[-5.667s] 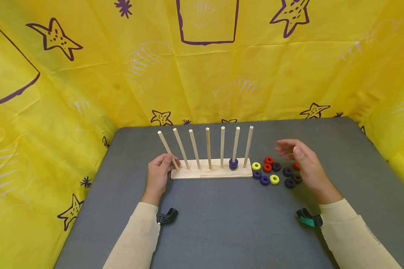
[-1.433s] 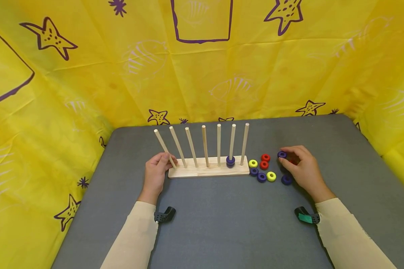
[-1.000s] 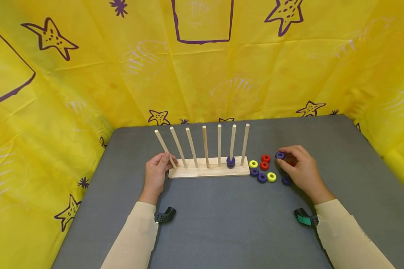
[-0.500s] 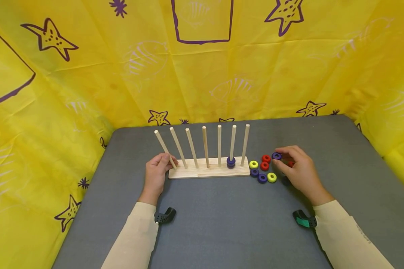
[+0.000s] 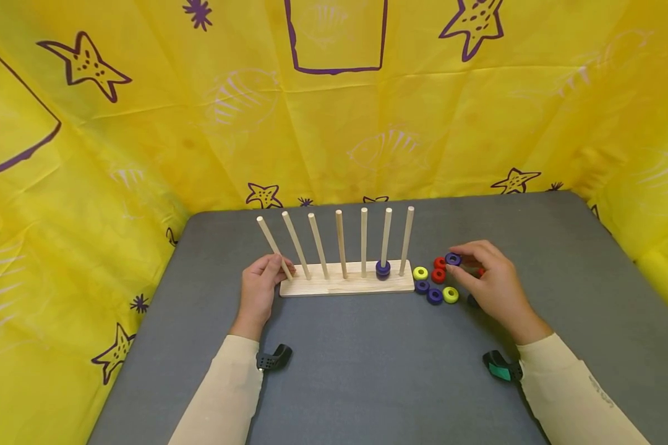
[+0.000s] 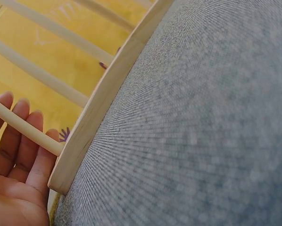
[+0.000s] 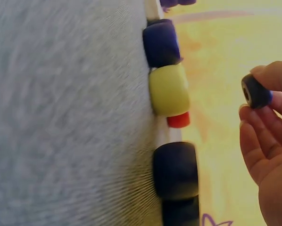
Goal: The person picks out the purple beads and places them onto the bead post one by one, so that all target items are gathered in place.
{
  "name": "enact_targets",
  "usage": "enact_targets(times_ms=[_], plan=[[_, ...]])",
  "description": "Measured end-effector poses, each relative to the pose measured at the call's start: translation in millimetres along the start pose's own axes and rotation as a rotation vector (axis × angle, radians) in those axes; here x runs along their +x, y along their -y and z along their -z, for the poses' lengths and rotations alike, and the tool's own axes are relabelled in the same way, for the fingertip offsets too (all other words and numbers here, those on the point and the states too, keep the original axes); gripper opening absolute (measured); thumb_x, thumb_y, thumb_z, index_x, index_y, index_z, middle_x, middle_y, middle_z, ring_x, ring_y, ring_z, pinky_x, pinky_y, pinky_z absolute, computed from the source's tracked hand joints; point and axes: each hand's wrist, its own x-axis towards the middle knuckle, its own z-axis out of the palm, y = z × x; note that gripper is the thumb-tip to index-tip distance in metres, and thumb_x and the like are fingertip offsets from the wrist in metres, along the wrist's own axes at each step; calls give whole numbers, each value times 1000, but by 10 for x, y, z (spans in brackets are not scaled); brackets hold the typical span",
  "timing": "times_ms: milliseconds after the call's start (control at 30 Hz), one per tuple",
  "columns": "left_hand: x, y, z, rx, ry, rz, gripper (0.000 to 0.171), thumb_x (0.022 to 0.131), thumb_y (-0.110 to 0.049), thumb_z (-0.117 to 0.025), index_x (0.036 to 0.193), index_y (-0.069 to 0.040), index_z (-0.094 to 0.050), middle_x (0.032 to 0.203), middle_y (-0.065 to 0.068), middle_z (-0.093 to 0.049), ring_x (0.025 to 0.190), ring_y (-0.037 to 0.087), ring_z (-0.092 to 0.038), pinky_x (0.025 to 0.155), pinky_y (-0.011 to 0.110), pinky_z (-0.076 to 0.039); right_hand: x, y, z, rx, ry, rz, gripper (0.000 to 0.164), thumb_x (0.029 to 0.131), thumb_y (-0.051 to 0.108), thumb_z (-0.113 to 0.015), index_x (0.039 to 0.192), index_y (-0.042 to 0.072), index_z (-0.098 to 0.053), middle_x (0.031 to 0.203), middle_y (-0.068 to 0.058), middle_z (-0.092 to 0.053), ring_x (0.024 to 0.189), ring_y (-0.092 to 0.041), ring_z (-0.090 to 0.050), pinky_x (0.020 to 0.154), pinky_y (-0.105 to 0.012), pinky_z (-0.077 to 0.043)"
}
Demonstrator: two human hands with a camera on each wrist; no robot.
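In the head view, a wooden rack (image 5: 317, 287) with several upright pegs stands on the grey table. My left hand (image 5: 258, 287) holds the leftmost peg (image 5: 268, 233) low down, its thumb against the peg and fingers behind it. The left wrist view shows those fingers (image 6: 28, 141) gently bent by the rack's end. Two dark blue beads (image 5: 383, 270) are stacked on the second peg from the right. My right hand (image 5: 495, 284) pinches a dark blue ring bead (image 5: 453, 259) between thumb and fingertips; the right wrist view shows this bead (image 7: 257, 91) raised off the table.
Right of the rack lie loose beads: two yellow, including a nearer yellow bead (image 5: 451, 295), red ones such as a red bead (image 5: 438, 275), and blue ones such as a blue bead (image 5: 435, 296). My right hand partly hides more. A yellow patterned cloth (image 5: 334, 123) hangs behind.
Earlier, my right hand hovered without a bead over the loose beads; now it pinches a dark blue one. Over the last second it has drifted left. My left hand stays at the rack's end.
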Motion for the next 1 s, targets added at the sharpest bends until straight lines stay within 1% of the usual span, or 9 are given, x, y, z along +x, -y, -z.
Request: enact_targets(times_ms=[133,233,367,533,633,800,1000], plan=[[-2,-8,-4,-2,0,0,36,114,-12,-61,102,21,-68,96,27,-71,89,19,-74,84,32,-62,18,68,20,8,1,12,35,87,-7,-90,119,1,-78,111,-9,-69,93,-22,-68,85,-11,-52],[-3,-6,-2,9,1,0,37,114,-13,-60,102,21,-68,98,33,-69,89,18,-74,84,31,-61,30,117,32,13,0,24,36,86,-8,-90,119,2,-78,112,-9,-69,94,-22,-67,86,-9,-50],[-5,2,2,26,1,1,37,114,-13,-60,102,21,-68,99,35,-69,90,18,-74,84,30,-61,42,191,45,18,-1,36,38,85,-9,-90,119,2,-78,113,-9,-69,95,-20,-66,88,-7,-47],[-5,-3,-4,11,2,0,37,114,-13,-60,102,21,-68,99,37,-68,89,20,-74,84,31,-61,59,285,60,32,-6,56,39,84,-10,-90,119,2,-78,114,-7,-69,97,-10,-64,88,-8,-48],[-3,-1,-3,3,2,0,36,114,-11,-59,102,22,-67,98,36,-69,89,20,-74,84,31,-61,70,341,63,41,-12,74,39,84,-11,-90,119,1,-78,113,-6,-69,96,-9,-64,88,-8,-48],[-3,-5,-7,-6,3,-6,36,114,-11,-60,102,22,-68,96,30,-71,89,21,-74,83,32,-62,75,419,69,51,-20,104,41,82,-12,-91,119,2,-78,113,-4,-70,96,-11,-65,88,-9,-49],[0,3,-2,7,2,-5,34,114,-10,-60,101,21,-68,95,27,-72,88,20,-74,83,32,-62,106,516,97,73,-31,150,43,80,-15,-91,118,1,-78,113,-5,-70,96,-11,-65,88,-11,-50]])
